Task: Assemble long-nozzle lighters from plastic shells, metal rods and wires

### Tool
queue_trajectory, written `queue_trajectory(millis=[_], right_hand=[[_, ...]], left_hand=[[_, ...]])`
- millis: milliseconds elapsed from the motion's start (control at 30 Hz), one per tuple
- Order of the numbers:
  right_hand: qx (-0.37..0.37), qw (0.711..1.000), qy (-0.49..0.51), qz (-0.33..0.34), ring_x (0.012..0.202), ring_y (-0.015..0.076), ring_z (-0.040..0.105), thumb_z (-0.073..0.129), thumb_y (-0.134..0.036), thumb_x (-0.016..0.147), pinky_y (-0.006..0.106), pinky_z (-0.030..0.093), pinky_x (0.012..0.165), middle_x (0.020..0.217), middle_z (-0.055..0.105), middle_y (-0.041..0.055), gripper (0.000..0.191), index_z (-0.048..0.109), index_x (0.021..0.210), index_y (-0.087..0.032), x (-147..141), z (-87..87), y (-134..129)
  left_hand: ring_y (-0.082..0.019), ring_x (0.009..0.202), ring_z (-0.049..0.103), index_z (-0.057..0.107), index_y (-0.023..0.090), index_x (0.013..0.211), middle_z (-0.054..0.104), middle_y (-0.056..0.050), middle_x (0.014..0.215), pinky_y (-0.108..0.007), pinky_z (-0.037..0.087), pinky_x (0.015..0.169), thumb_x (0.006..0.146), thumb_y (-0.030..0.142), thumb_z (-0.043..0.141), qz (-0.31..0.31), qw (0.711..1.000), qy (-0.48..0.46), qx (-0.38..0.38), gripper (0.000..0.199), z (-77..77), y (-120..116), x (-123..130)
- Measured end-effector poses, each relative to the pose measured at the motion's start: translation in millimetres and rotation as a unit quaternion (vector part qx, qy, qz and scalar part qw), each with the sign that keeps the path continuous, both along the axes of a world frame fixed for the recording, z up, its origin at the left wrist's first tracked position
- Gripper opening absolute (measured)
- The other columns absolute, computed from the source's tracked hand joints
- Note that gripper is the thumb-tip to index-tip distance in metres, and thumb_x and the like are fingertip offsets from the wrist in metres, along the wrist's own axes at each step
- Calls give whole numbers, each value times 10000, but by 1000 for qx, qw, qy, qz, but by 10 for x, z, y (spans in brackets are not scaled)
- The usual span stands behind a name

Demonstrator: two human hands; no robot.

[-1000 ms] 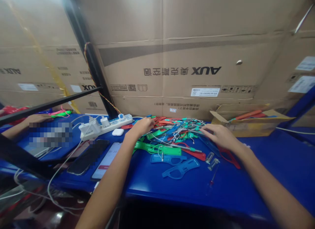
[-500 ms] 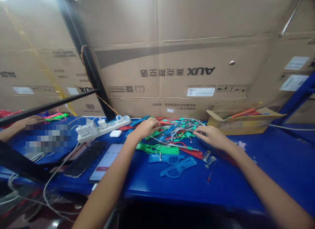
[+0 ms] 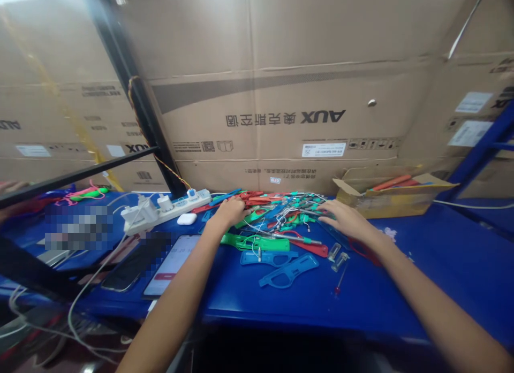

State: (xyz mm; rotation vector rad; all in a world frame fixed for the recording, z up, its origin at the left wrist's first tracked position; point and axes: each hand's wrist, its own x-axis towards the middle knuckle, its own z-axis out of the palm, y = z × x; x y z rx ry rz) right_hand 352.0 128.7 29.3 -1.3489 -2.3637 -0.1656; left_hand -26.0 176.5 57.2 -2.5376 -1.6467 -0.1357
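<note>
My left hand (image 3: pixel 232 211) rests at the left side of a mixed pile (image 3: pixel 289 208) of red, blue and green plastic parts and thin white wires; its fingers are bent over the parts, and what they touch is too small to tell. At the pile's right side is my right hand (image 3: pixel 341 219), palm down, fingers apart, with nothing visibly held. In front of the pile lie green strips (image 3: pixel 277 244), two blue plastic pieces with oval openings (image 3: pixel 291 269), a red piece (image 3: pixel 317 249) and small clear parts (image 3: pixel 340 261).
An open cardboard box (image 3: pixel 393 202) with orange-red parts stands at the back right. On the left are a white power strip (image 3: pixel 184 203), a white case (image 3: pixel 187 219), two phones (image 3: pixel 171 263) and a black rack post (image 3: pixel 150 121). Cardboard (image 3: pixel 257 94) stands behind.
My left hand has shifted slightly left along the pile. My right hand stays at the pile's right side. At the far left, another person's hand has drawn back toward the edge of view.
</note>
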Motion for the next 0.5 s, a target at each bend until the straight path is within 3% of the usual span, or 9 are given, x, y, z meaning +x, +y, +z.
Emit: queue_trajectory(millis=[100,233,333,500], right_hand=[[1,1000,-16,-19,1032,289,707,642,-287,899,420,566,889,1085,764,105,189,726,1053,-219,53,-81,58],[10,999,-28,-43,928,271,728,638,-236,888,380,561,812,983,781,88,128,730,976,-224,100,-129,105],[22,999,-24,-42,904,278,727,597,-234,916,391,556,802,964,781,97,136,730,939,-219,87,-82,98],[62,998,11,-20,976,291,690,521,-324,991,428,550,863,1019,749,103,231,733,1031,-242,-15,86,7]], left_hand=[[-279,1184,618,648,140,1202,642,-124,1279,-497,499,1011,1015,375,617,3,1000,2,25,302,30,-54,42],[-310,1228,584,683,159,1131,655,-154,1289,-445,456,1018,1028,314,571,-37,998,-11,57,217,98,-139,132],[-288,1220,590,673,193,1174,651,-121,1325,-409,430,1031,1040,282,538,-84,993,-33,82,210,149,-205,238],[-264,1320,530,555,212,1381,579,-111,1449,-398,396,1084,1084,336,458,-154,976,-89,125,337,180,-342,484]])
